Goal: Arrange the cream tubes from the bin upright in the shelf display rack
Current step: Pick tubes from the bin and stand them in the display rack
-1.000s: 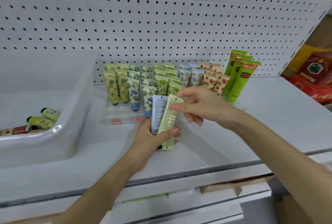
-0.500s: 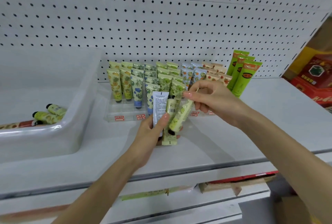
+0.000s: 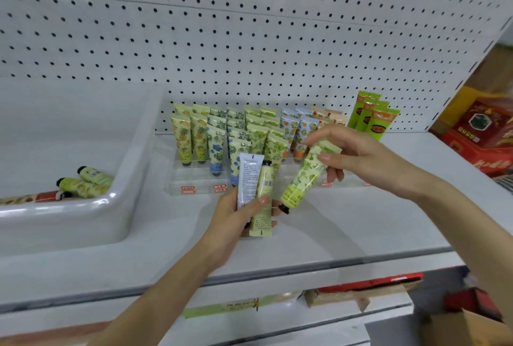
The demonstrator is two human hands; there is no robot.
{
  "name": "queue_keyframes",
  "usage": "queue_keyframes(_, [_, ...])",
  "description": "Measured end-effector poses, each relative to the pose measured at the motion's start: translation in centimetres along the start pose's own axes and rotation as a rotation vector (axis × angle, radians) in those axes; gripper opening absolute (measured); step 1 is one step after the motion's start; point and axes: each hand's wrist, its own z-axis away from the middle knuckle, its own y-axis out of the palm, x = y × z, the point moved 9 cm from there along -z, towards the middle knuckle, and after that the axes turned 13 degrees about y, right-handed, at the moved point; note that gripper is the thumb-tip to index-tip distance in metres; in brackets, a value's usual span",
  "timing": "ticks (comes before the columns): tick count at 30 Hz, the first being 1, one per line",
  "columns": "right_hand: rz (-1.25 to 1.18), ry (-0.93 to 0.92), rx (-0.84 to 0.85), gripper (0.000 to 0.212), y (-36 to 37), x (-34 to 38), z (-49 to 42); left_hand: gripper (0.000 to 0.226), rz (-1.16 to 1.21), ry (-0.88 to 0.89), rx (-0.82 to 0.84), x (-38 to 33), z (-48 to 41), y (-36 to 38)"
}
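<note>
Right hand (image 3: 361,157) now pinches green tube (image 3: 304,176), pulled clear of left hand (image 3: 236,218), tilted cap-down before rack (image 3: 194,187). Left hand grips two remaining tubes (image 3: 249,179). Slotting likely next; bin (image 3: 83,207) holds more.

A green leaf-print tube (image 3: 304,176) hangs tilted in the right grip (image 3: 361,157), black cap low and to the left, in front of the clear rack (image 3: 200,176). The left grip (image 3: 236,219) holds a white tube (image 3: 248,179), crimp up, and a pale yellow tube (image 3: 263,207), cap up. Rows of patterned tubes (image 3: 216,146) stand upright in the rack, caps down. A few tubes (image 3: 83,186) lie flat in the white bin (image 3: 116,202) at the left.
</note>
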Motion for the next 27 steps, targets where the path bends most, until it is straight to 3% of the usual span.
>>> queue_keyframes(8, [0.011, 0.04, -0.015, 0.021, 0.8, 1.4, -1.2, 0.024, -0.164, 0.089, -0.063, -2.0, 2.3, -6.2])
queue_keyframes(14, [0.148, 0.098, -0.051, 0.015, 3.0, 1.6, -3.0, 0.031, -0.06, 0.06, -0.114, -1.8, 2.1, -7.5])
queue_keyframes(23, [0.15, 0.152, -0.179, 0.019, 2.5, 3.4, -4.4, 0.033, 0.079, 0.072, -0.169, -1.7, 2.4, -8.1])
queue_keyframes(27, [0.374, 0.07, -0.305, 0.022, 2.3, 5.0, -5.1, 0.035, 0.062, 0.068, -0.144, -1.8, 2.4, -7.7])
